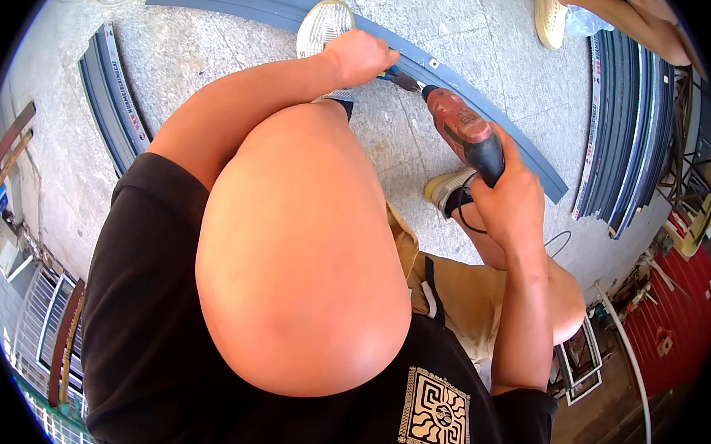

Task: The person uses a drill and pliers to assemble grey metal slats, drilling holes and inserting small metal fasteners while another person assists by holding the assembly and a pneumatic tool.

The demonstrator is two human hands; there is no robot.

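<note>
My left hand point(361, 58) is closed around the handles of pliers point(405, 81) with blue and yellow grips. Their dark jaws point right and meet the tip of a red and black power drill point(460, 125). My right hand point(513, 200) grips the drill at its black rear end, and a thin black cord hangs below it. Beneath the tools, a long grey metal profile point(498, 117) lies across the floor. My left shoe point(325, 26) stands on that profile. Whatever is between the plier jaws and drill tip is too small to make out.
Stacked grey profiles point(627, 132) lie at the right, and more profiles point(109, 96) at the left. Another person's foot in a light shoe point(550, 19) is at the top right, beside a clear plastic bag point(585, 22). My raised knee point(305, 259) fills the middle.
</note>
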